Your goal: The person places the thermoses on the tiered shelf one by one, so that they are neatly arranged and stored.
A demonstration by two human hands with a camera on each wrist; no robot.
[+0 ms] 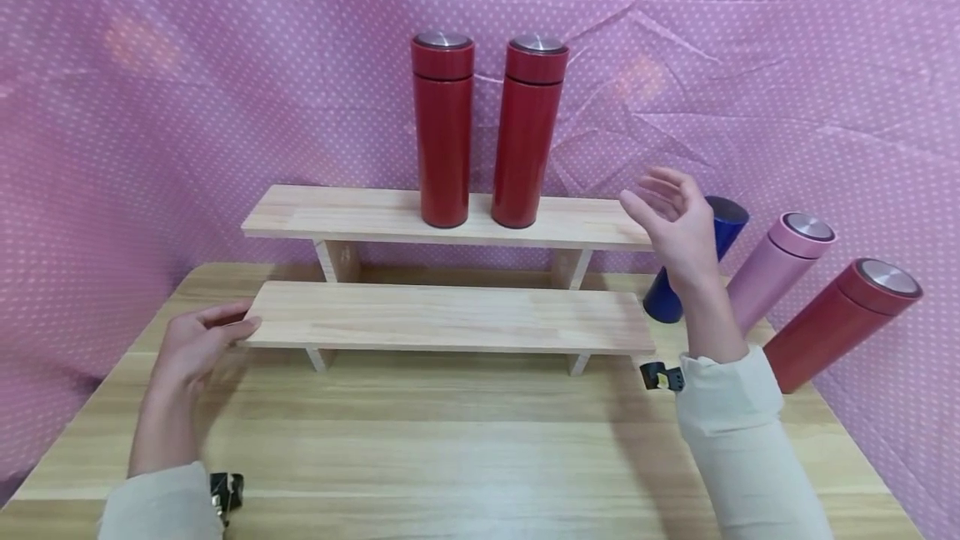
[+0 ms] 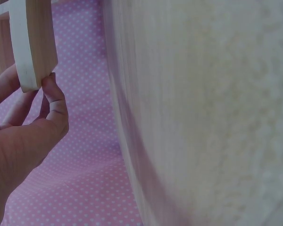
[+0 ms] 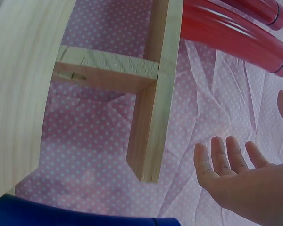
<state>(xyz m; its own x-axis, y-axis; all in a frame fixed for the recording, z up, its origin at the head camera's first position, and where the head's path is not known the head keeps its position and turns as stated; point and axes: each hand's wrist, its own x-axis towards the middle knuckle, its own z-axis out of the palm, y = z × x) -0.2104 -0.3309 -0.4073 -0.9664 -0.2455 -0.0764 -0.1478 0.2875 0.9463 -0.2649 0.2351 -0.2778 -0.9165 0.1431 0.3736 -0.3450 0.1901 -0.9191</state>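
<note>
My left hand (image 1: 187,348) pinches the left end of the lower wooden shelf (image 1: 450,319); in the left wrist view, thumb and fingers lie on either side of the board end (image 2: 34,52). Above the right end of the upper wooden shelf (image 1: 337,212), my right hand (image 1: 678,227) hangs in the air with relaxed, spread fingers, holding nothing. Two red thermos bottles, one left (image 1: 444,140) and one right (image 1: 528,140), stand upright on that upper shelf, a little apart. Behind my right hand, a blue thermos bottle (image 1: 663,300) stands on the table, partly hidden.
To the right of the shelves, a pink thermos bottle (image 1: 780,265) and another red thermos bottle (image 1: 836,327) stand on the wooden table (image 1: 450,457); my right forearm hides part of them. A pink dotted cloth (image 1: 262,65) hangs behind and beside the table.
</note>
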